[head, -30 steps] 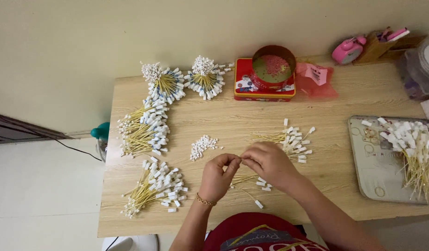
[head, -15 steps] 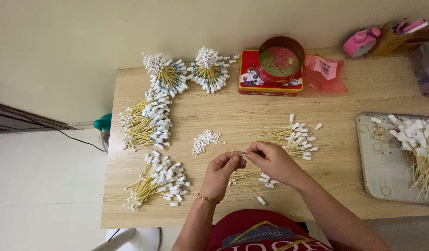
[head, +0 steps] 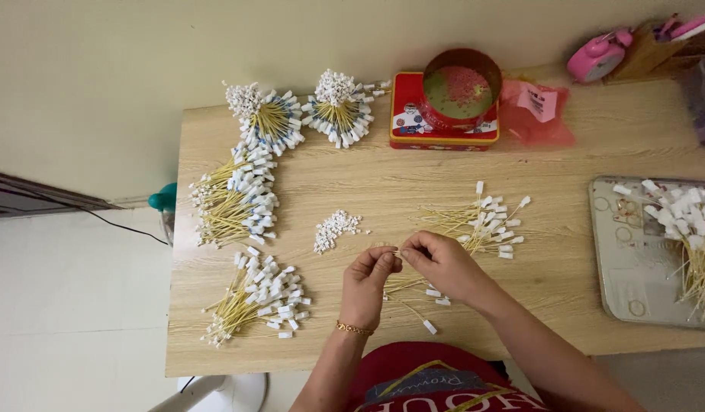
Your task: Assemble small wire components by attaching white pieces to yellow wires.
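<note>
My left hand (head: 368, 281) and my right hand (head: 442, 263) meet fingertip to fingertip over the wooden table (head: 597, 130), pinching a thin yellow stick between them. A few more loose sticks with white tags (head: 425, 294) lie just under my hands. A small heap of white beads (head: 334, 228) sits to the left of my hands. A loose pile of tagged sticks (head: 484, 221) lies just beyond my right hand.
Bundles of tagged sticks lie along the left side (head: 234, 200), front left (head: 257, 297) and fanned at the back (head: 265, 118) (head: 339, 111). A red tin (head: 442, 133) carries a round bowl (head: 461, 88). A grey tray (head: 635, 252) with more sticks is at right. A pink bag (head: 539, 111) lies behind.
My hands have stayed together at the same spot, fingers working the stick slightly. The view has shifted a little; nothing on the table moved.
</note>
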